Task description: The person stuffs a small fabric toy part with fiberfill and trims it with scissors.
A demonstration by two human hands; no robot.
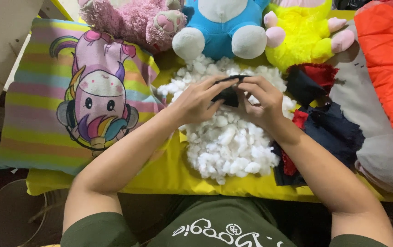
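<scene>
Pinching a small dark fabric piece (228, 93) from both sides, the left hand (197, 100) and right hand (261, 101) hold it above a heap of white stuffing (226, 142) on a yellow cloth (169, 174); its long axis runs left to right, below three plush toys (219, 25).
</scene>
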